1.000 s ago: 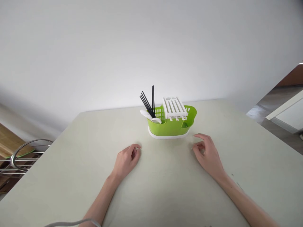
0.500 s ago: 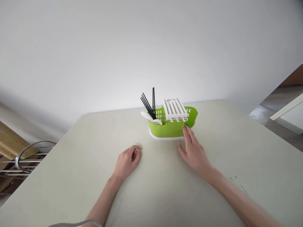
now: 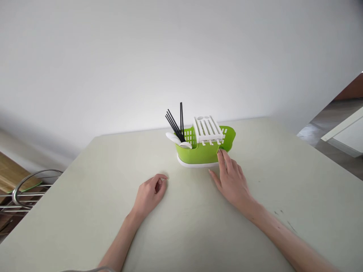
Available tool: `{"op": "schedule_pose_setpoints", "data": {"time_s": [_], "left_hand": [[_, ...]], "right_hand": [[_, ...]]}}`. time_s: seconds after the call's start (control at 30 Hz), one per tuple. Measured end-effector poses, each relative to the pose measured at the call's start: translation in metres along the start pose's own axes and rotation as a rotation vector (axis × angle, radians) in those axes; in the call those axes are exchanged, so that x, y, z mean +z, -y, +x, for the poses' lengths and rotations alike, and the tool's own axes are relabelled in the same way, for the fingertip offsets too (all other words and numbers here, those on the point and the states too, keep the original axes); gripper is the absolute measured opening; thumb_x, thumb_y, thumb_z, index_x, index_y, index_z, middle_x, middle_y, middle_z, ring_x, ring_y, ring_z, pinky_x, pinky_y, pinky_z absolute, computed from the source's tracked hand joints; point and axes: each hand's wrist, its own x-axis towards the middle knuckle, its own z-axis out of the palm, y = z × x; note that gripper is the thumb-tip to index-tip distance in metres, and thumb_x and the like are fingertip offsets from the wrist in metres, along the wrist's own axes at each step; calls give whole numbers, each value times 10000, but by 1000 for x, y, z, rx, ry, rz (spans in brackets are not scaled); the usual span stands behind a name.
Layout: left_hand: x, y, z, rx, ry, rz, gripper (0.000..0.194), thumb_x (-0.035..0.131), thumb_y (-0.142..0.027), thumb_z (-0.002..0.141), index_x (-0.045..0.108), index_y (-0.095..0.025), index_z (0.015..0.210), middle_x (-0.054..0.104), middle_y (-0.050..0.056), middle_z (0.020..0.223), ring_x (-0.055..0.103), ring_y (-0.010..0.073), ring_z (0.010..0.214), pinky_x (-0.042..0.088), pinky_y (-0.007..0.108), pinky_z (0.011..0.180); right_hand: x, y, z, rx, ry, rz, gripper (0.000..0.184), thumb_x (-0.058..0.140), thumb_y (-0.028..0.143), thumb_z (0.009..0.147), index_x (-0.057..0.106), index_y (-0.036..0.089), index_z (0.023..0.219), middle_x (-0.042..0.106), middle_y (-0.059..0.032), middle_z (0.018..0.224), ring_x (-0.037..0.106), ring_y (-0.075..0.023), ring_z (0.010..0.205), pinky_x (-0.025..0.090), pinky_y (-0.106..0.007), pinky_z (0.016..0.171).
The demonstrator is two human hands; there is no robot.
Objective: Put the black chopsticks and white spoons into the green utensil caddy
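Note:
A green cutlery caddy (image 3: 204, 154) on a white base (image 3: 193, 165) stands near the back of the table. Black chopsticks (image 3: 175, 126) and white spoons (image 3: 185, 144) lean in its left compartment. Across its middle sits a white slotted rack (image 3: 208, 129) with small hooks along the front. My right hand (image 3: 231, 179) is open, its fingers stretched toward the caddy's front right side, with the fingertips at its wall; the thumb is spread apart. My left hand (image 3: 149, 194) rests on the table in front of the caddy, its fingers curled in with nothing visible in them.
The pale table (image 3: 176, 226) meets a white wall (image 3: 141, 68) at the back. Beyond its left edge is a metal wire rack (image 3: 25, 196) with a wooden board (image 3: 15, 175). At the far right is a white piece of furniture (image 3: 347, 132) on the floor.
The view has shifted slightly, so everything appears a little further left. My right thumb is spread a little wider. The caddy and my left hand stay about where they were.

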Motion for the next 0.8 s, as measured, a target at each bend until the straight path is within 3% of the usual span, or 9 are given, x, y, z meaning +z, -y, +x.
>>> {"op": "schedule_pose_setpoints", "data": {"time_s": [0.53, 0.8], "left_hand": [[-1, 5, -1, -2, 0, 3, 293, 453, -433, 1025, 680, -249, 1041, 582, -35, 699, 494, 138, 588, 429, 266, 622], [-5, 16, -4, 7, -6, 8, 293, 453, -438, 1017, 679, -253, 1041, 592, -33, 702, 490, 138, 573, 424, 261, 598]], "right_hand": [[5, -9, 1, -11, 2, -59, 849, 350, 397, 1110, -229, 173, 1689, 351, -225, 1685, 535, -402, 1327, 480, -562, 1065], [8, -22, 0, -6, 9, -142, 774, 298, 395, 1108, -107, 133, 1712, 390, -229, 1661, 569, -395, 1230, 494, -562, 1031]]}}
